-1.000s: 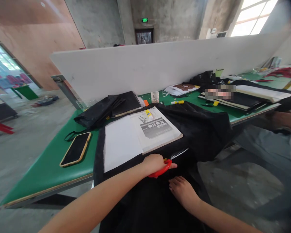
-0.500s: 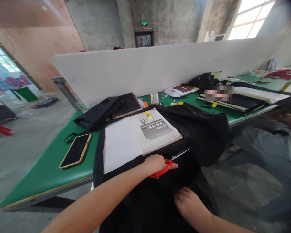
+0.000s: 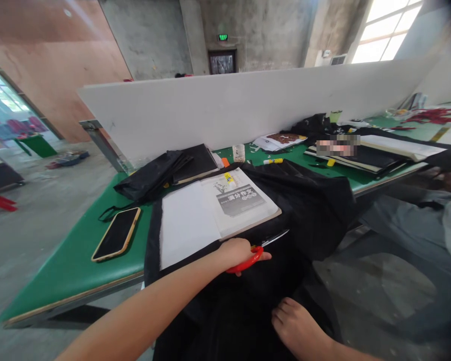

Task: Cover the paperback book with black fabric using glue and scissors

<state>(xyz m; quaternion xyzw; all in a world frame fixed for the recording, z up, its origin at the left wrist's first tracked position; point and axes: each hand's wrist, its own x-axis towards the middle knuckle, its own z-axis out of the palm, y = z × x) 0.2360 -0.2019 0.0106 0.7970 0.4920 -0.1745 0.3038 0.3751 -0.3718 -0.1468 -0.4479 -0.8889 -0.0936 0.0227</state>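
My left hand [image 3: 237, 252] is closed round the red handles of a pair of scissors [image 3: 248, 262]. Their blades point right along the edge of a black cloth [image 3: 308, 200] at the table's front edge. My right hand [image 3: 296, 325] lies lower down on the hanging part of the same cloth, fingers flat and together, holding nothing. Just beyond the scissors, an open book [image 3: 244, 203] and a white sheet [image 3: 186, 223] rest on the cloth.
A phone [image 3: 116, 234] lies on the green table [image 3: 71, 260] to the left. Folded black fabric [image 3: 154, 173] sits behind it, and a white partition [image 3: 229, 105] runs along the back. A glue stick [image 3: 230, 179] lies on the book. Another person's arm [image 3: 449, 181] shows at the right.
My right hand has slid down and to the right on the cloth, away from the scissors. My left hand and the scissors stay in nearly the same place.
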